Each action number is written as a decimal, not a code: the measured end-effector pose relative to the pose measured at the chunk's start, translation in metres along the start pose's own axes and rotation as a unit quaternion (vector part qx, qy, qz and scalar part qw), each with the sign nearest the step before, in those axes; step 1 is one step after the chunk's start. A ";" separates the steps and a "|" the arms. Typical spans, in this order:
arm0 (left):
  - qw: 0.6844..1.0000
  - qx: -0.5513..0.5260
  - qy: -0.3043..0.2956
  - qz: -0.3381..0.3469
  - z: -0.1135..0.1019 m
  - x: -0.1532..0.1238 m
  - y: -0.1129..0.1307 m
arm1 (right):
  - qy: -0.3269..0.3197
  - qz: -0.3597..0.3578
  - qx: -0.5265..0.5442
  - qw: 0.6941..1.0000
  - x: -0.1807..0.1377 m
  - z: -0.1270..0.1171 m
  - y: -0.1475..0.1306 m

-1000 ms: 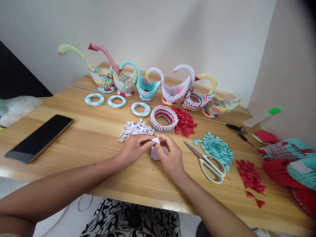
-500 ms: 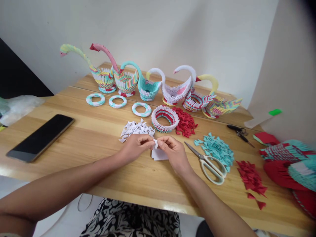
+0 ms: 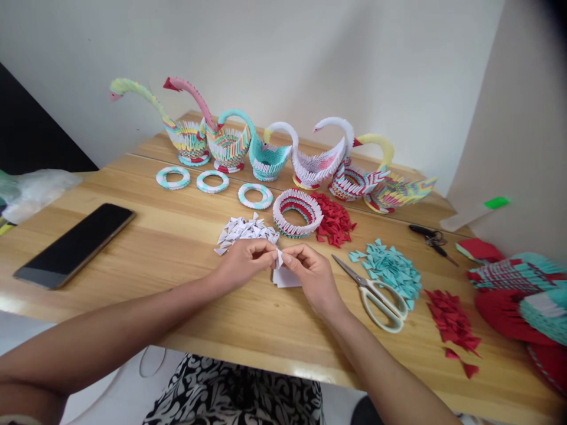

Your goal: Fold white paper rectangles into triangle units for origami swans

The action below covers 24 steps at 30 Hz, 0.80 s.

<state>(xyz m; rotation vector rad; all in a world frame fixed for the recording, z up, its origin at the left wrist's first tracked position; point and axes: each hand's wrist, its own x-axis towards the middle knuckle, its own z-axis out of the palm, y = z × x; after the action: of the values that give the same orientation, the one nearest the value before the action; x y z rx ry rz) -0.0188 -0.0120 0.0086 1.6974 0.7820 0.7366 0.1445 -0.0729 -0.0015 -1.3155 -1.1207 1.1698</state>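
A small white folded paper piece (image 3: 279,258) is pinched between my two hands above the table. My left hand (image 3: 248,260) grips its left side with thumb and fingertips. On the other side, the thumb and fingers of my right hand (image 3: 310,271) close on it too. Beneath them lies a stack of white paper slips (image 3: 286,278), partly covered by my right hand. Just behind my left hand is a pile of white folded paper triangles (image 3: 241,231). A round paper basket (image 3: 297,213) in white, red and teal stands behind my hands.
Scissors (image 3: 376,295) lie right of my hand beside teal triangles (image 3: 392,268). Red triangles form two piles, one behind (image 3: 334,219), one at right (image 3: 452,321). Several paper swans (image 3: 270,159) line the back, with paper rings (image 3: 256,196) before them. A phone (image 3: 75,245) lies left.
The view has shifted very slightly. Both hands stay in nearly the same place, still pinching the white paper piece.
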 end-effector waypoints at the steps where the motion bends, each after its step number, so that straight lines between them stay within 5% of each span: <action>1: 1.000 -0.013 -0.007 -0.002 0.000 0.001 -0.001 | 0.005 -0.006 -0.006 1.000 0.000 0.000 0.000; 9: 0.998 0.059 0.011 0.007 0.000 -0.002 -0.001 | 0.016 -0.052 -0.074 0.996 -0.002 0.001 0.001; 16: 0.990 -0.096 -0.070 -0.075 -0.003 0.004 -0.014 | 0.000 -0.022 -0.054 0.998 -0.003 0.002 -0.002; 21: 0.998 0.034 -0.022 -0.037 -0.003 0.000 -0.010 | 0.010 -0.075 -0.132 0.988 -0.003 0.000 0.001; 24: 0.999 -0.017 -0.026 -0.041 -0.002 0.001 -0.009 | 0.013 -0.072 -0.131 0.989 -0.003 -0.001 0.001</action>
<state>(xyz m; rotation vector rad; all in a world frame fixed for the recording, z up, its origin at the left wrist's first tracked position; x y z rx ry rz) -0.0208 -0.0083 0.0002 1.6388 0.7940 0.6433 0.1449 -0.0758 -0.0023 -1.4167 -1.3630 0.9195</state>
